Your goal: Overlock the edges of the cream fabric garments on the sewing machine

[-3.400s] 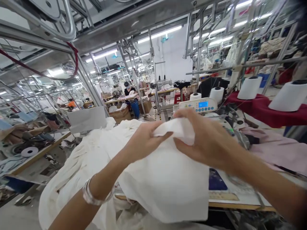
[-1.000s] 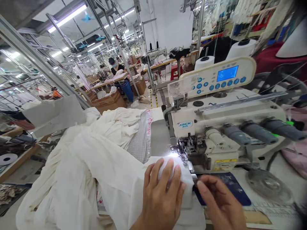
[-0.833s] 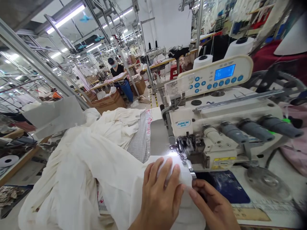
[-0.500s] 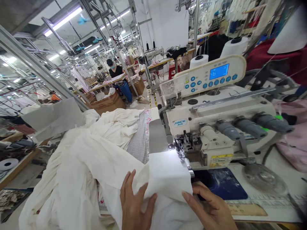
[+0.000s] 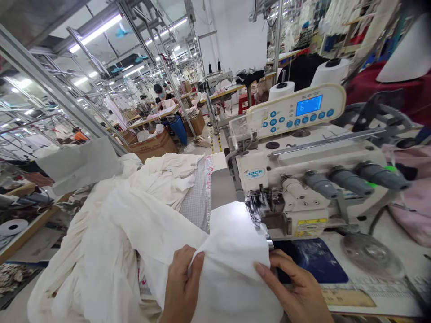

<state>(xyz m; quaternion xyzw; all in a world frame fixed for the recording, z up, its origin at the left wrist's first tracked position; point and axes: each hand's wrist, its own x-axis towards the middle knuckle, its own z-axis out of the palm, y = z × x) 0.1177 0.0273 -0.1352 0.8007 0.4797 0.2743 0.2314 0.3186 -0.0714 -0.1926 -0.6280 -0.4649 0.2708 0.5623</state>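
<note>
White fabric [image 5: 232,251] runs under the presser foot area of a Jack overlock sewing machine [image 5: 286,166], lit brightly beside the needle. My left hand [image 5: 183,282] is closed on a fold of the fabric, thumb against bent fingers. At the fabric's right edge, my right hand [image 5: 292,282] pinches the cloth between thumb and fingers, just below the machine's front. A large heap of the same white cloth [image 5: 111,224] lies to the left and joins the piece in my hands.
A dark blue pad [image 5: 310,260] and a ruler strip [image 5: 350,297] lie on the table at right. Thread cones [image 5: 282,91] stand behind the control panel [image 5: 296,110]. Pink fabric [image 5: 412,193] hangs at far right. Another person [image 5: 163,96] sits in the background.
My left hand has gone from spread fingers to gripping a fold of the cloth. The fabric's far edge has slid further up beside the needle. My right hand keeps its pinch.
</note>
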